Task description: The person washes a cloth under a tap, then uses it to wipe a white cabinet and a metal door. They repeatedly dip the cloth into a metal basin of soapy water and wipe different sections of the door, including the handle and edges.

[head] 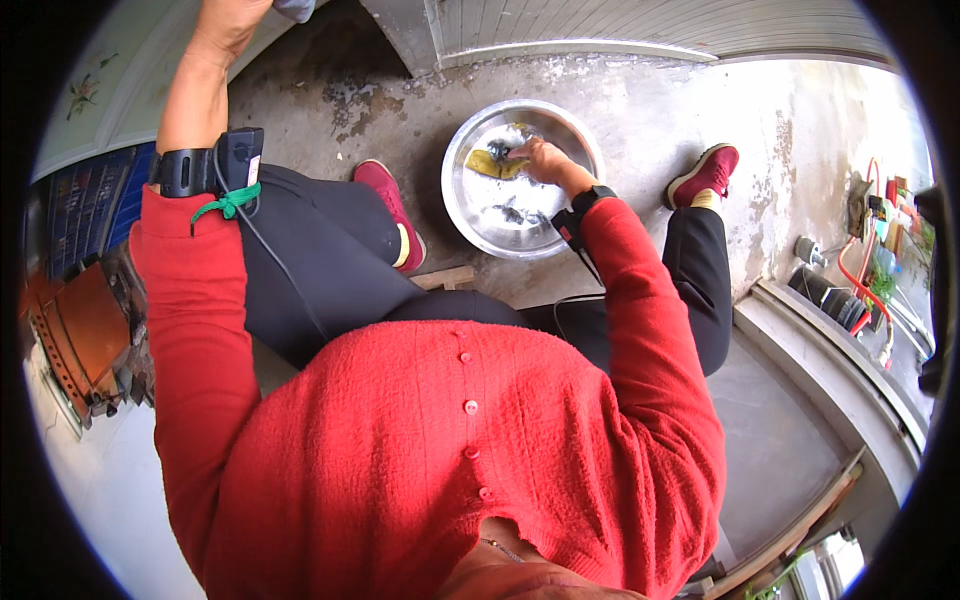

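My right hand reaches into a round stainless-steel basin on the floor between my feet. Its fingers lie over a wet yellow cloth; whether they grip it cannot be made out. Shiny reflections and dark patches cover the basin's bottom. My left hand is stretched up to the top edge of the view, which cuts off its fingers. A grey-blue cloth shows against this hand and appears held in it. Beside that arm stands a pale panel with a flower print.
Ribbed grey panelling borders the stained concrete floor beyond the basin. A blue plastic crate and an orange metal part are at the left. Along the right run a raised sill and a red hose.
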The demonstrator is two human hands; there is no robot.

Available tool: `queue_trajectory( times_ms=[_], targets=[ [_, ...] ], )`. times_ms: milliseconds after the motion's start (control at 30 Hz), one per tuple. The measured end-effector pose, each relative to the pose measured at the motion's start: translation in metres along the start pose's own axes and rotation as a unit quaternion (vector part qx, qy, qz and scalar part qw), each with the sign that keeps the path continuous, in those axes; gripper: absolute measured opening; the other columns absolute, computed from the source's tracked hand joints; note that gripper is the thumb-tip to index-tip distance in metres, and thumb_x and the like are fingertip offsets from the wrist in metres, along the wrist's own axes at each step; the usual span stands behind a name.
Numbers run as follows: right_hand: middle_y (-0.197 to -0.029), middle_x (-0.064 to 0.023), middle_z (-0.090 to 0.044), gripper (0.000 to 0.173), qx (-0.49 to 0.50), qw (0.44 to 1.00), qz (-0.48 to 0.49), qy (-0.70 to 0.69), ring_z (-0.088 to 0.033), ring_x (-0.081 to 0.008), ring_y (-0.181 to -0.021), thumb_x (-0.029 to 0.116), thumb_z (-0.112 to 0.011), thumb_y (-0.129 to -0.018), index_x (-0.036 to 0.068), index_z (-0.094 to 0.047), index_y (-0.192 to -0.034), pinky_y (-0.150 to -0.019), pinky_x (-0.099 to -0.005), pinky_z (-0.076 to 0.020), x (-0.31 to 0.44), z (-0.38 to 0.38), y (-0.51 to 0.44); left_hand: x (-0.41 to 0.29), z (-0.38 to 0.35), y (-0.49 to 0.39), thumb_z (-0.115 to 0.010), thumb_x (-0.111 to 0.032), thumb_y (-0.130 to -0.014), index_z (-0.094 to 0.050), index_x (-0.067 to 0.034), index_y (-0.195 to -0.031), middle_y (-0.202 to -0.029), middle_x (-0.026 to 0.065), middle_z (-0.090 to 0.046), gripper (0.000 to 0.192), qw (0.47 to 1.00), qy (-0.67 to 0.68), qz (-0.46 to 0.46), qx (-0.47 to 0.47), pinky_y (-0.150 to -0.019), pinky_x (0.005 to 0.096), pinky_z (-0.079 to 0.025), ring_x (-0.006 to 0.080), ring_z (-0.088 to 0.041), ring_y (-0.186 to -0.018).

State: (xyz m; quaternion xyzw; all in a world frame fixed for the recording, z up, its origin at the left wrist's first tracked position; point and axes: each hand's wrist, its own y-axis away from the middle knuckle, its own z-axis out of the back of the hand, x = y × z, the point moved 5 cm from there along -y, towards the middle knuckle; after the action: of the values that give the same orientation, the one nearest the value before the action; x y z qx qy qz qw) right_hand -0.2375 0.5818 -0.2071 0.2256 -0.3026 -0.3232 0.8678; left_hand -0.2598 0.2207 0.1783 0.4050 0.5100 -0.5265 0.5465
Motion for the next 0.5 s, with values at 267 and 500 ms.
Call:
queue_trajectory(
  times_ms=[267, 500],
  targets=[
    [-0.117, -0.0104, -0.059, 0.029, -0.095, 0.989, -0.113, 0.017, -0.056, -0.0325, -0.113, 0.011, -0.063, -0.077, 0.015, -0.07, -0.105, -0.098, -0.0395, -0.0464, 0.019, -0.036, 0.012, 0.001, 0.003, -0.003, -0.072, -0.026, -0.09, -0.063, -0.006, -0.089, -0.062, -0.002, -0.054, 0.022, 0.999, -0.042, -0.026, -0.012, -0.044, 0.0258, -0.041, 0.0086, -0.05, -0.048],
    [-0.109, -0.0165, -0.069, 0.061, -0.003, 0.997, -0.077, 0.021, -0.066, -0.032, -0.104, 0.058, -0.065, -0.081, 0.006, -0.068, -0.112, -0.088, -0.0395, -0.0521, 0.033, -0.036, 0.034, 0.006, 0.005, -0.003, -0.073, -0.027, -0.089, -0.064, -0.007, -0.088, -0.063, -0.0029, -0.054, 0.022, 0.996, -0.061, -0.053, -0.03, -0.044, 0.0253, -0.041, 0.0082, -0.051, -0.049]
  ],
)
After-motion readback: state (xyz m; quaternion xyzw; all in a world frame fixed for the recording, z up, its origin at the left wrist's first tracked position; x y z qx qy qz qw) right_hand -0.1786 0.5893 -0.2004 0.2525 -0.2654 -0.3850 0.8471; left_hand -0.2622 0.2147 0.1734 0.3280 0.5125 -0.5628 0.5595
